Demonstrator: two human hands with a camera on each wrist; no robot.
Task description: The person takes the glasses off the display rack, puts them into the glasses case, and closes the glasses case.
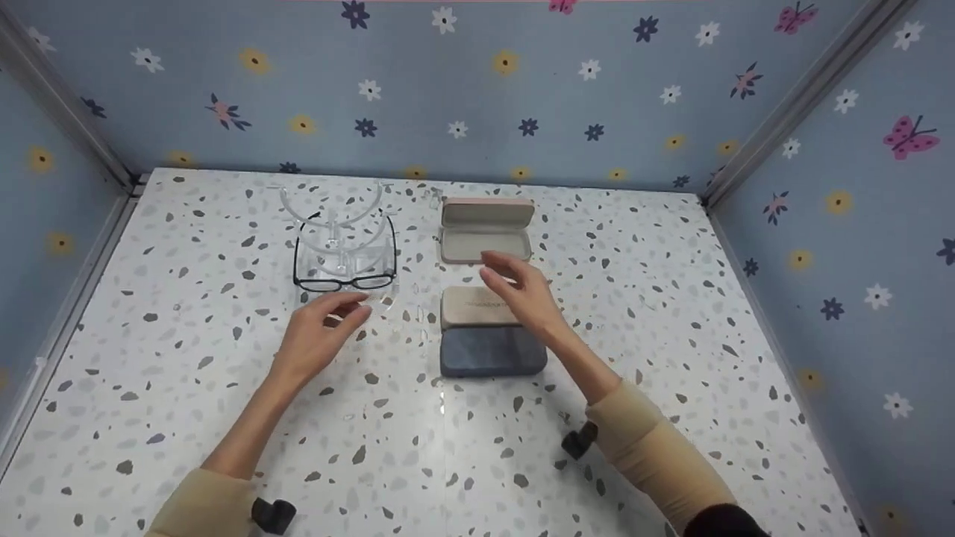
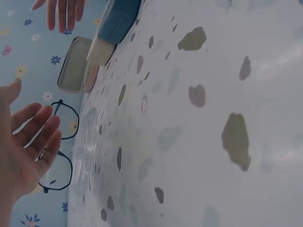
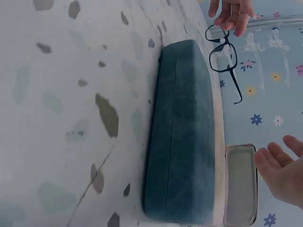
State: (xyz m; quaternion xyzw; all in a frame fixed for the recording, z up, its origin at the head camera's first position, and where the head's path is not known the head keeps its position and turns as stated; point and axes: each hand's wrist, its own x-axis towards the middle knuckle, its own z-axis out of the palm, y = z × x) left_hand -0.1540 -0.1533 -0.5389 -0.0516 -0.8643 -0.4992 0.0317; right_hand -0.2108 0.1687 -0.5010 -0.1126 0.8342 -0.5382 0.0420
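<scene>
Black-framed eyeglasses point(image 1: 343, 283) rest on a clear plastic display stand point(image 1: 333, 237) at the left of the table. Just in front of them is my left hand point(image 1: 317, 332), fingers loosely bent and nothing held. In the left wrist view its fingertips overlap the glasses' lenses. My right hand point(image 1: 526, 294) hovers over a closed beige glasses case point(image 1: 474, 306), its fingers relaxed and holding nothing. Behind it stands an opened glasses case point(image 1: 485, 242), lid up, with a bare grey lining. A closed blue glasses case point(image 1: 492, 352) lies directly in front of the beige one.
The white speckled table point(image 1: 418, 462) ends at a flowered blue back wall point(image 1: 418, 89). Another such panel point(image 1: 858, 246) closes off the right side. The stand's upper arms rise behind the glasses.
</scene>
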